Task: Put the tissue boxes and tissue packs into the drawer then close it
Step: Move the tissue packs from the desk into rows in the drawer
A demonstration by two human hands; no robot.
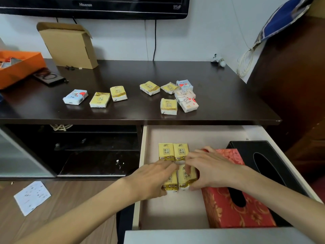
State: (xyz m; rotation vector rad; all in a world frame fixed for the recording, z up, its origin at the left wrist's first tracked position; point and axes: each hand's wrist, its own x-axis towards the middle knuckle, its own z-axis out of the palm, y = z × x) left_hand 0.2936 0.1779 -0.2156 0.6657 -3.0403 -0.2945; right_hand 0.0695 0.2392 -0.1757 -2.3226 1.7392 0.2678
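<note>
From the head view, both hands are down in the open drawer (143, 175): the left hand (151, 178) and right hand (209, 170) each pinch one of two yellow tissue packs (186, 176), setting them just near of two more packs (173, 151), beside the red tissue box (233, 213) and the black tissue box (267, 161) at right. Eight packs (168, 106) lie on the dark tabletop (123, 73) beyond. They look light, soft and slick-wrapped, so I'd pinch each across its short sides.
</note>
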